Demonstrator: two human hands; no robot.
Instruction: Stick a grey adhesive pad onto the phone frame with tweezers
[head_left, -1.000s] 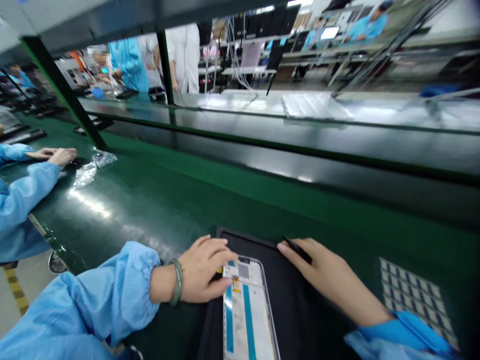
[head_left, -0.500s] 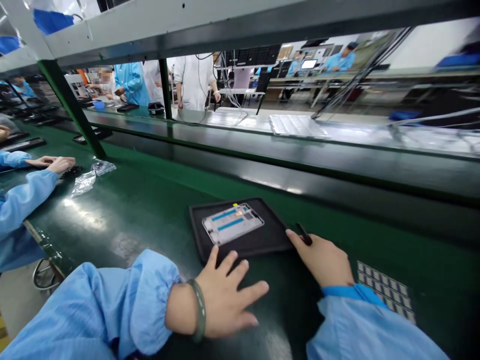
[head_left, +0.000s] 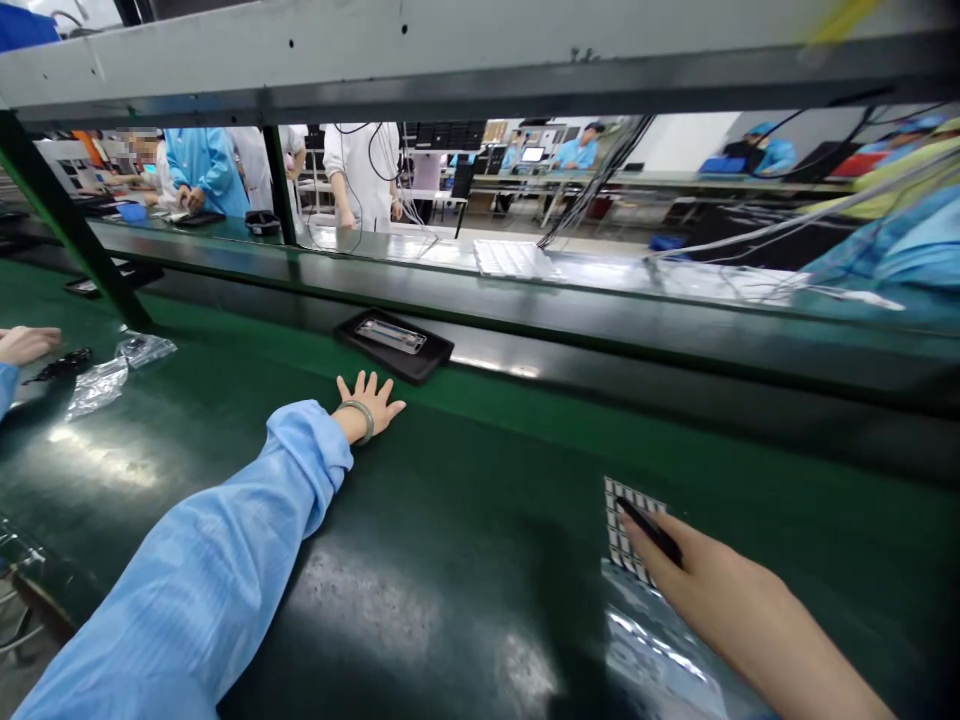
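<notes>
My left hand (head_left: 373,402), with a bracelet at the wrist, is stretched out with spread fingers and holds nothing. Just beyond its fingertips a black tray (head_left: 424,368) lies partly over the edge of the dark strip behind the green table. Inside the tray rests a silver phone frame (head_left: 391,336). My right hand (head_left: 679,560) is closed around a slim black tool (head_left: 651,532), above a sheet of small light squares (head_left: 621,545). A clear plastic bag (head_left: 652,650) lies below that sheet, partly under my right forearm.
At the left, a co-worker's hand (head_left: 28,345) is near crumpled clear bags (head_left: 101,388). A green post (head_left: 71,225) rises from the table to the overhead beam (head_left: 465,60). Across the bench are loose cables, a white tray (head_left: 514,260) and several people.
The black tray with the phone frame has moved away toward the dark strip, and my left hand has reached forward behind it. My right hand has left the tray and moved over the sheet.
</notes>
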